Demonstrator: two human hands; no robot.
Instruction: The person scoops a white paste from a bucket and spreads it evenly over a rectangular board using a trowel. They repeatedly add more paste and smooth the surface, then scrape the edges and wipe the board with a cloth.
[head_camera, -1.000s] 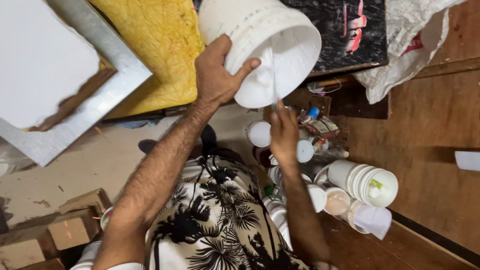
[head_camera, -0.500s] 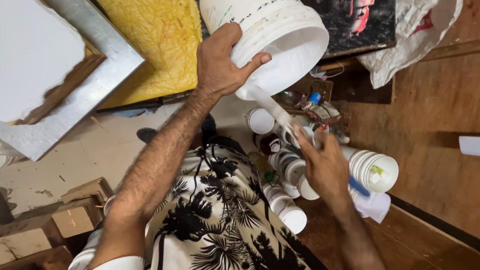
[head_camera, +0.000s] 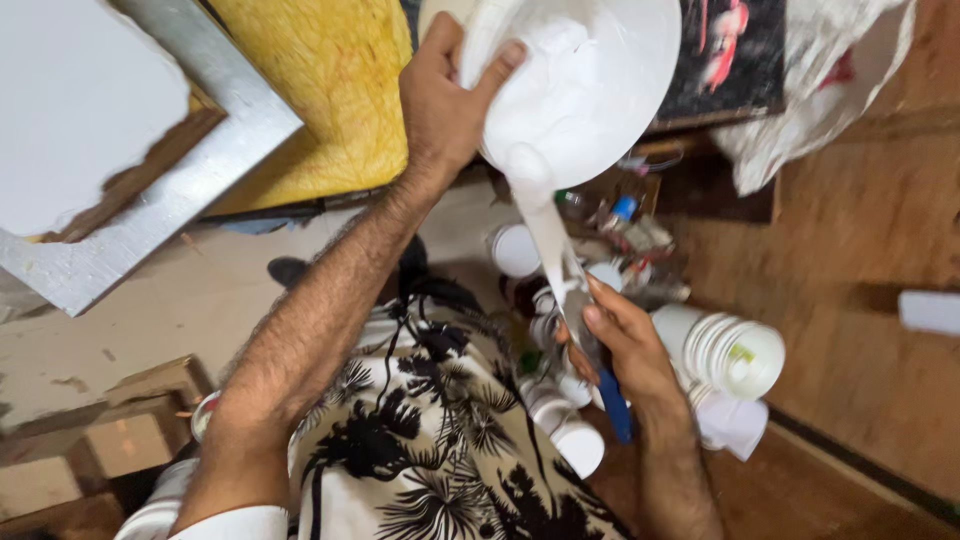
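In the head view, the left hand (head_camera: 445, 110) gripped the rim of a white plastic bucket (head_camera: 580, 85), with the thumb hooked over the edge and the fingers behind the wall. The bucket was tilted hard, its mouth turned down toward the person, at about 12 o'clock in the frame. Thick white paint (head_camera: 545, 215) ran from its lip in a narrow stream toward 6 o'clock.

The right hand (head_camera: 620, 345) was closed around a tool with a blue handle (head_camera: 615, 405), just below the centre; its blade was coated with white and met the lower end of the stream. I could not tell what vessel caught the paint, because the hand covered it.

Small white containers (head_camera: 560, 430) crowded around this hand, and a stack of white cups (head_camera: 735, 350) lay at 3 o'clock. A patterned cloth (head_camera: 420, 450) covered the person's lap at 6 o'clock.

To pour well, in my judgement, the bucket needed a steady tilt, so that the stream stayed thin, and the tool should guide it close to the receiving opening.
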